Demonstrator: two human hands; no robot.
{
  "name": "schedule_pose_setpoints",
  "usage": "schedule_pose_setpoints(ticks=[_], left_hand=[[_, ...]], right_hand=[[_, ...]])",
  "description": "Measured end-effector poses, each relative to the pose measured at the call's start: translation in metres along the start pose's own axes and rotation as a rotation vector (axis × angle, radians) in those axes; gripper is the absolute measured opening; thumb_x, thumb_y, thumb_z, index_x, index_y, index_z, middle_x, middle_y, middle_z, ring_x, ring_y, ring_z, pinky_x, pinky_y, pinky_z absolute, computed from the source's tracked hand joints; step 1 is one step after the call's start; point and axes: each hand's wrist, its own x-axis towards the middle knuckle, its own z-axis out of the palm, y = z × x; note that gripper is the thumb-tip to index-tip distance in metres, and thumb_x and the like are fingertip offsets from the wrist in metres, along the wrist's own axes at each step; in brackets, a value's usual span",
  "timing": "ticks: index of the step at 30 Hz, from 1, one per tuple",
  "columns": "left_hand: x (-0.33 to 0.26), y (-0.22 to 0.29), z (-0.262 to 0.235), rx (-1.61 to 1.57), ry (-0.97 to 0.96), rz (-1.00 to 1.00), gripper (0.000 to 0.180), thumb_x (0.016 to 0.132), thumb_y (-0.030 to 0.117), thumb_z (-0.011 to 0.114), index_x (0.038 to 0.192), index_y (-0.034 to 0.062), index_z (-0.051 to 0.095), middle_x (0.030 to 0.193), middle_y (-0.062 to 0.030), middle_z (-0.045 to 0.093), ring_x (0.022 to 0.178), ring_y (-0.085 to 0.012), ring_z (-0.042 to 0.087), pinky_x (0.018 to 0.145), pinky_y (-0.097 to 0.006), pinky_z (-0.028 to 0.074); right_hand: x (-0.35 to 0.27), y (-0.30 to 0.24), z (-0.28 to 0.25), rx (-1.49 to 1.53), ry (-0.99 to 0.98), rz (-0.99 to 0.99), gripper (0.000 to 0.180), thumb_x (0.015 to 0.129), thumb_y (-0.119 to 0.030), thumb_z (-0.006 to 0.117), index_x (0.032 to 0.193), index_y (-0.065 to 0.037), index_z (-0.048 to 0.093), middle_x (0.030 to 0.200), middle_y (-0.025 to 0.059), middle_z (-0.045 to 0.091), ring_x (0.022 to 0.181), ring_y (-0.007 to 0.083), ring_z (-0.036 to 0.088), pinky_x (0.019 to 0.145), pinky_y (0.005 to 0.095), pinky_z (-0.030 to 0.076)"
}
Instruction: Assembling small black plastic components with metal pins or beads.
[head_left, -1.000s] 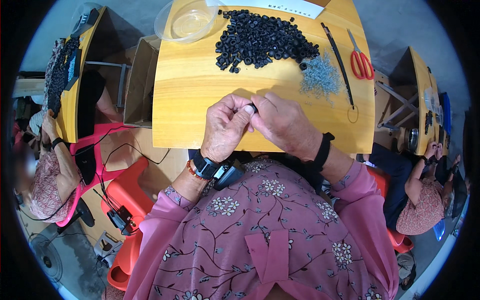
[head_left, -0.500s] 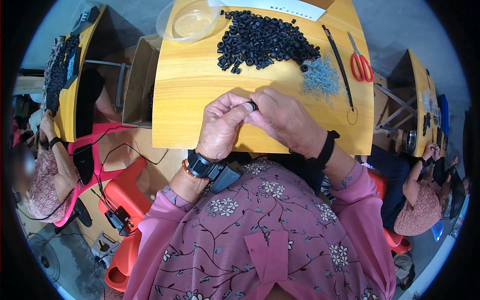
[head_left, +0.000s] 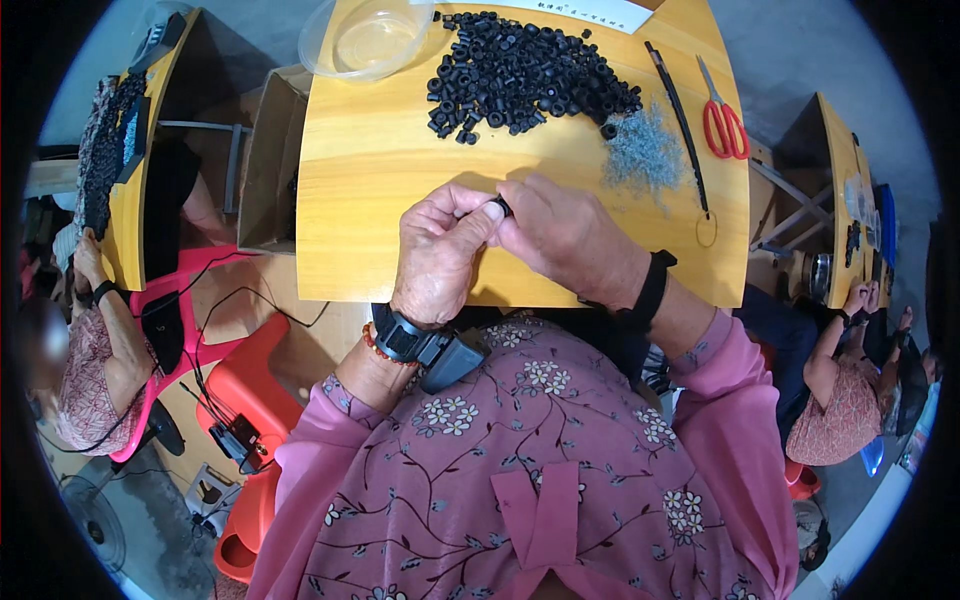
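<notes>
Over the near part of the wooden table (head_left: 400,190), my two hands meet at a small black rubber-like piece (head_left: 503,206). My left hand (head_left: 440,255) is closed, its thumb pressed along the side of the piece. From the other side my right hand (head_left: 575,240) pinches at the same spot, its fingertips mostly hidden behind its knuckles. Beyond them lies a heap of small black cylindrical pieces (head_left: 520,75). At its right is a loose pile of tiny pale-blue, clear bits (head_left: 645,150).
A clear plastic bowl (head_left: 372,38) and a white box (head_left: 590,12) stand at the back. Rightward lie a thin black rod (head_left: 680,125) with a wire loop, and red-handled scissors (head_left: 724,128). A cardboard box (head_left: 272,165) adjoins the table's left edge. Other people sit on both sides.
Both hands stay joined at the black piece with barely any shift in the fingers. The whole view has moved slightly, so the table and bowl appear a little further left.
</notes>
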Motion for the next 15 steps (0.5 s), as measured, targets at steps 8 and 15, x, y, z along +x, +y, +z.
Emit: schedule_pose_setpoints(ticks=[8, 15], left_hand=[[-0.003, 0.002, 0.006, -0.005, 0.027, 0.003, 0.009, 0.097, 0.005, 0.058, 0.098, -0.0030, 0.062, 0.093, -0.0126, 0.069, 0.078, -0.0196, 0.067, 0.078, -0.033, 0.055], [0.001, 0.005, -0.001, -0.081, -0.023, -0.051, 0.015, 0.099, 0.009, 0.055, 0.099, -0.0028, 0.064, 0.090, -0.0125, 0.070, 0.074, -0.0187, 0.069, 0.072, -0.032, 0.059]], right_hand=[[0.003, 0.003, -0.006, 0.264, -0.050, 0.084, 0.026, 0.086, -0.015, 0.067, 0.104, -0.002, 0.053, 0.089, 0.0160, 0.059, 0.082, 0.0378, 0.061, 0.069, 0.0454, 0.049], [0.009, 0.003, -0.017, 0.274, -0.054, 0.079, 0.011, 0.090, -0.010, 0.055, 0.092, 0.001, 0.054, 0.082, 0.0200, 0.060, 0.082, 0.0409, 0.060, 0.069, 0.0468, 0.048]])
